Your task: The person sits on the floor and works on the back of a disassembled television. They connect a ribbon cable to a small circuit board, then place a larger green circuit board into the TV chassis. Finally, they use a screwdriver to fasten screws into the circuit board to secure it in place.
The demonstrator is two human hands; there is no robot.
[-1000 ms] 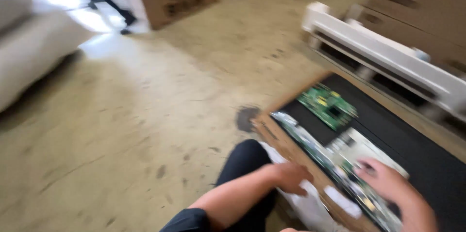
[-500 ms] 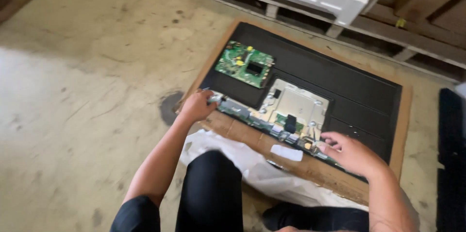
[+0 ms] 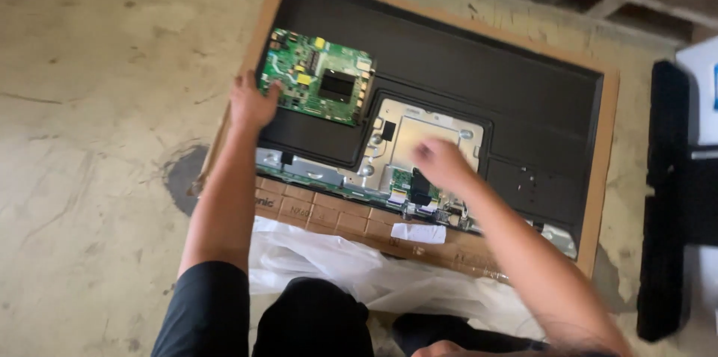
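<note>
On the concrete floor [image 3: 97,103], seen from your head camera, a flat-screen television [image 3: 449,103] lies face down on a sheet of cardboard [image 3: 606,177], its dark back panel uppermost. Your left hand [image 3: 250,103] rests at the nine o'clock edge of the green circuit board [image 3: 318,77], fingers spread and touching its left side, not clamped around it. Your right hand [image 3: 441,162] hovers over the silver metal plate [image 3: 426,140] near the set's middle; it is blurred, so you cannot tell whether it grips anything. The hands are well apart. At six o'clock from the plate, a narrow strip board [image 3: 404,204] with ribbon connectors runs along the near edge. Clear plastic wrap [image 3: 359,275] bunches between the cardboard and your knees.

The green board looks light, stiff and fragile, so you would likely do best to hold it by its bare edges, clear of the chips. At three o'clock, a long black part [image 3: 662,200] lies on the floor.
</note>
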